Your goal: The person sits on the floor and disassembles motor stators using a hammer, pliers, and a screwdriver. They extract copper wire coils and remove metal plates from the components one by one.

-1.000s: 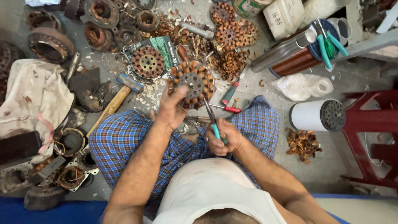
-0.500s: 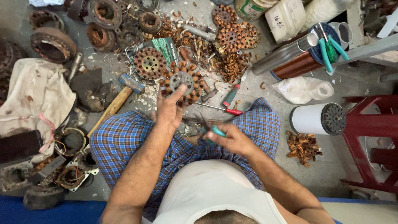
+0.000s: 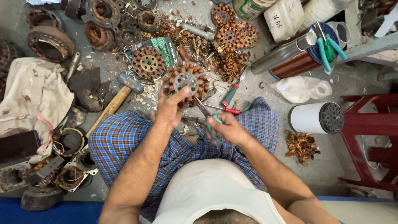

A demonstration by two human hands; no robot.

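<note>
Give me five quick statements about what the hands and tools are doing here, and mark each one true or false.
1. The left hand rests on a round motor core wound with copper. True.
2. The right hand holds a hammer. False: it holds pliers with teal handles, and the wooden-handled hammer lies on the floor to the person's left.
3. A red-handled tool lies on the floor just beyond the right knee. True.
4. The white cylinder with a dark perforated end stands on the red stool. False: it lies on the floor beside the red stool.
5. Both hands are empty. False: the right hand has its grip on the pliers.
</note>
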